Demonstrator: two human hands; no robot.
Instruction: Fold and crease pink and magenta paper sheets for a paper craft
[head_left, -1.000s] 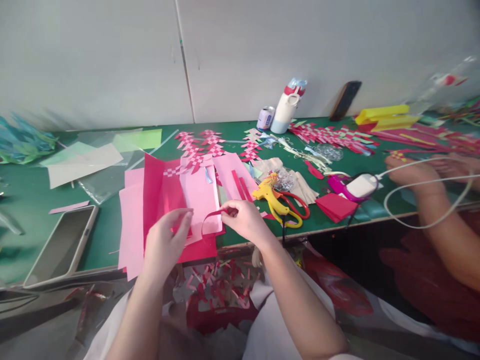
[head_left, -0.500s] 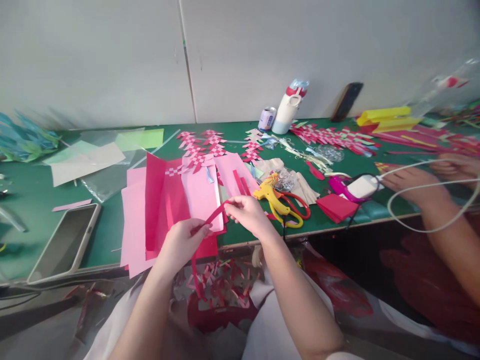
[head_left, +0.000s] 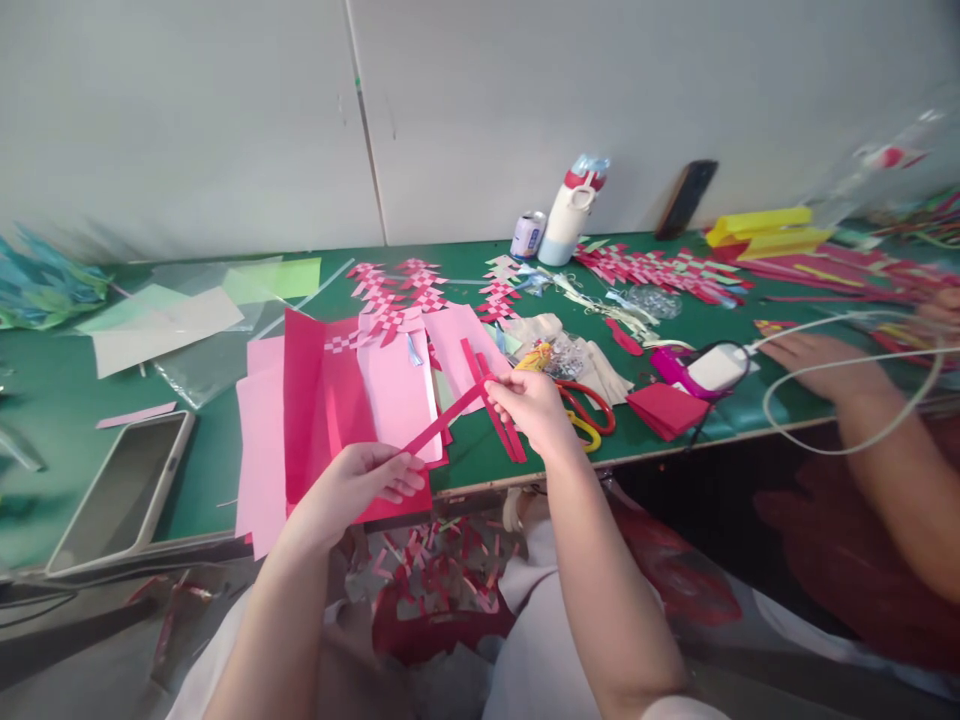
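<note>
A narrow red paper strip (head_left: 448, 415) is stretched between my two hands above the table's front edge. My left hand (head_left: 367, 480) pinches its lower end, and my right hand (head_left: 525, 400) pinches the upper end between thumb and finger. Under and beside the right hand lie more red strips (head_left: 512, 438). Left of the strip are a folded red sheet (head_left: 306, 400) and pink paper sheets (head_left: 259, 440). Several woven pink-and-red checkered pieces (head_left: 382, 300) lie behind them. Scissors with orange and yellow handles (head_left: 592, 405) are right of my right hand, partly hidden by it.
A phone (head_left: 124, 490) lies at the left front. A white bottle (head_left: 570, 215) and a small can (head_left: 529, 234) stand near the wall. To the right are red paper squares (head_left: 667, 408), a looped white cable (head_left: 780, 420) and another person's hand (head_left: 817, 360). Paper scraps (head_left: 442, 570) lie below the table.
My right hand has moved a little up and right, away from my left hand, so more of the strip shows between them. The strip's hanging tail no longer shows below my left hand.
</note>
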